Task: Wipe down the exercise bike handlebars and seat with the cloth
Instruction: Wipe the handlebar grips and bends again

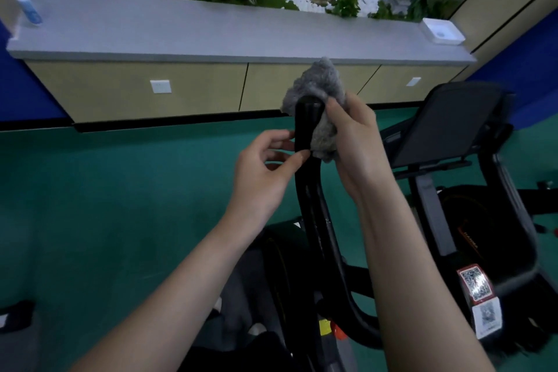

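left hand (265,169) — fingers curled, thumb pinching | right hand (353,142) — raised, fingers clamped | both forearms extended forward

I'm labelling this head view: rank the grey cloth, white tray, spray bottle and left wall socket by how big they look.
1. grey cloth, nearest the camera.
2. white tray and spray bottle: too alike to rank.
3. wall socket.
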The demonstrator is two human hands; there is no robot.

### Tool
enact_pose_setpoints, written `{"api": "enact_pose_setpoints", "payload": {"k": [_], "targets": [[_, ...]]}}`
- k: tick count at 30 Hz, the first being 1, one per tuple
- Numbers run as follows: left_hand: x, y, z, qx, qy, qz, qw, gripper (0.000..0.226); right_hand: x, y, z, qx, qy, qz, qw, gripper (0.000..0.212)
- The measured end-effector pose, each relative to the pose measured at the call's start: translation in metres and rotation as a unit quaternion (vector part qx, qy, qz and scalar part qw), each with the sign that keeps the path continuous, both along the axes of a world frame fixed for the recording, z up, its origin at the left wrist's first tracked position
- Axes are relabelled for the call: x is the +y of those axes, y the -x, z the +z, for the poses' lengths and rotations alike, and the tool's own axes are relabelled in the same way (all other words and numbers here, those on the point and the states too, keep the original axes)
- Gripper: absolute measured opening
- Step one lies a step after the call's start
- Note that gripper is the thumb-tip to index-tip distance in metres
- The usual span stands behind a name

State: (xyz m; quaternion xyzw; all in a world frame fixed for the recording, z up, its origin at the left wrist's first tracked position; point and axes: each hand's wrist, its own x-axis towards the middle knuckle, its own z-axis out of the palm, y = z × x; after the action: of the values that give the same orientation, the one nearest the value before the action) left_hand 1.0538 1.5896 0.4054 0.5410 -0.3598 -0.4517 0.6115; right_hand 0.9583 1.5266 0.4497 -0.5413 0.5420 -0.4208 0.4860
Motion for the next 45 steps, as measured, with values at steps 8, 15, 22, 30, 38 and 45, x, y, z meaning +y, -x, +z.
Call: {"api": "enact_pose_setpoints", "payload": {"k": [8, 15, 22, 30, 38, 45], "targets": [[0.000, -0.001, -0.003, -0.009, 0.006, 0.005, 1.000, 0.029, 0.012, 0.005, -0.012, -0.005, -0.012, -0.008, 1.000, 0.021], [-0.001, -0.001, -0.004, -0.016, 0.003, 0.008, 1.000, 0.030, 0.012, 0.010, -0.012, -0.007, -0.045, 0.049, 0.998, 0.026], [-0.003, -0.010, 0.003, -0.042, -0.010, -0.024, 0.999, 0.032, 0.036, 0.018, -0.024, 0.105, -0.021, 0.028, 0.994, 0.024], [-0.004, -0.012, 0.005, -0.050, -0.003, -0.038, 0.998, 0.020, 0.056, 0.020, -0.024, 0.184, 0.062, 0.013, 0.981, 0.024], [-0.005, -0.034, -0.002, -0.490, 0.225, 0.005, 0.842, 0.038, 0.089, 0.020, -0.022, 0.272, 0.128, -0.047, 0.952, 0.029], [-0.040, -0.033, 0.009, -0.627, 0.390, -0.078, 0.670, 0.022, 0.106, 0.032, -0.025, 0.299, 0.096, -0.060, 0.948, 0.019]]}}
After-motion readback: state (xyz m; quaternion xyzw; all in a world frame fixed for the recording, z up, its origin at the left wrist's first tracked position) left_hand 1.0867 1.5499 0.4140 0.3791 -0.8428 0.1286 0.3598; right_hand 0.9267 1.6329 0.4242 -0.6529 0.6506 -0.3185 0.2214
